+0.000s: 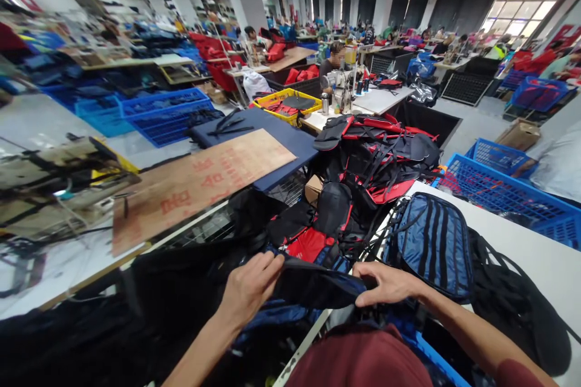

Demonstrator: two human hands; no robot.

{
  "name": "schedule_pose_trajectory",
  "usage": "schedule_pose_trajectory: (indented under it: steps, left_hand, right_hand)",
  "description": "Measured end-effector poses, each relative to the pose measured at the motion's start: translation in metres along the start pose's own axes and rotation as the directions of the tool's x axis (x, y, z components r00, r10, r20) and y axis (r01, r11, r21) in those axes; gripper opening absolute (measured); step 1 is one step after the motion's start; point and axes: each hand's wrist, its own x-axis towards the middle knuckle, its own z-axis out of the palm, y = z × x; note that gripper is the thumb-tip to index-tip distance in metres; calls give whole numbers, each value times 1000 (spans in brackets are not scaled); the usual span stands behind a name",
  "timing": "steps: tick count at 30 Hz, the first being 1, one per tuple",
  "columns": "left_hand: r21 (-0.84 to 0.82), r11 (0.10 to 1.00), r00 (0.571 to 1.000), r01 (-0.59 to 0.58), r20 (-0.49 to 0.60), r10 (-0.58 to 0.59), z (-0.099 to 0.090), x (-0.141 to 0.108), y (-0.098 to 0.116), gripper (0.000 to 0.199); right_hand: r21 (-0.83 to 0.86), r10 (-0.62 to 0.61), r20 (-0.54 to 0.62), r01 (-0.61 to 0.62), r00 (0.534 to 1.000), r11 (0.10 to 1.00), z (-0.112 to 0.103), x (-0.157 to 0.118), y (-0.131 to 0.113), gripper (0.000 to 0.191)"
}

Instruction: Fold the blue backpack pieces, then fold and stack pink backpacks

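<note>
Spanning the gap between two bare hands, a long, narrow panel of black and dark navy fabric point(318, 287) hung just in front of the maroon shirt point(363, 360) of the person holding it. Its surface looked soft and mostly matt, with a faint bluish sheen toward the right end; the upper edge ran slightly downward to the right, and the lower edge sagged in a shallow curve. Finer stitching was too dark to tell. The left hand point(254, 284) was clamped on the panel's upper left corner, its fingers curled over the edge. The right hand point(385, 284) pinched the other end between thumb and fingers. Just beyond the panel lay a bright red piece of fabric point(305, 246), near a heaped pile of black bags with red trim point(385, 151). To the right, a glossy blue quilted bag with black vertical straps point(433, 245) rested on a smooth white tabletop point(512, 242).
</note>
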Motion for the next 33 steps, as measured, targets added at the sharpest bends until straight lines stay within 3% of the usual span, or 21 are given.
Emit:
schedule_pose_trajectory:
  steps: [2,4,7,9,12,13,14,16,18,19,21,23,25,27,29,31,33]
  left_hand:
    - [201,970,986,-133,-76,151,2,3,-12,28]
    - [297,929,958,-219,-113,262,3,9,-17,31]
    - [335,903,913,-269,-208,350,7,17,-16,29]
    - [349,904,901,-247,-262,347,9,22,-10,26]
    - [350,911,903,-221,-279,326,9,29,7,26]
    - [339,912,905,-231,-268,329,9,31,16,26]
    - [317,914,906,-255,-253,340,10,34,27,27]
    - [237,914,899,-329,-217,380,15,41,50,33]
    - [122,930,911,-347,-194,365,23,49,68,33]
    - [53,952,935,-301,-182,305,26,52,73,28]
    - [-114,988,990,-102,-107,90,31,55,71,15]
    - [-312,938,988,150,90,-128,31,48,57,26]
    - [-446,804,905,394,341,-254,26,33,40,38]
    - [-472,650,781,596,527,-334,16,11,30,49]
    - [-463,538,686,704,640,-346,5,-10,28,57]
    - [-472,505,655,722,702,-280,-2,-22,31,54]
    - [-490,548,684,678,693,-226,-1,-21,30,46]
  right_hand:
    - [-128,-70,-73,60,995,990,0,4,-3,39]
    - [-388,-177,-197,89,964,917,-4,10,1,26]
    - [-737,-382,-406,-50,830,674,-18,18,18,20]
    - [-802,-467,-496,-181,732,569,-29,21,27,23]
    - [-790,-481,-566,-273,669,549,-35,19,20,10]
    - [-788,-484,-567,-267,667,555,-32,18,12,11]
    - [-796,-493,-543,-230,680,559,-26,18,4,28]
    - [-824,-509,-409,-67,757,562,-7,19,-11,53]
    - [-799,-494,-269,94,827,593,12,20,-20,49]
    - [-765,-476,-253,127,842,631,18,19,-22,42]
    - [-669,-427,-345,100,836,737,19,11,-23,38]
    - [-538,-356,-509,33,784,842,4,-4,-24,35]
    - [-405,-263,-661,-40,703,913,-21,-24,-24,32]
    - [-287,-176,-804,-111,568,951,-49,-46,-25,34]
    - [-195,-113,-899,-157,423,968,-72,-68,-23,40]
    - [-129,-64,-939,-175,337,976,-87,-86,-19,46]
    - [-89,-25,-947,-189,319,978,-93,-100,-15,49]
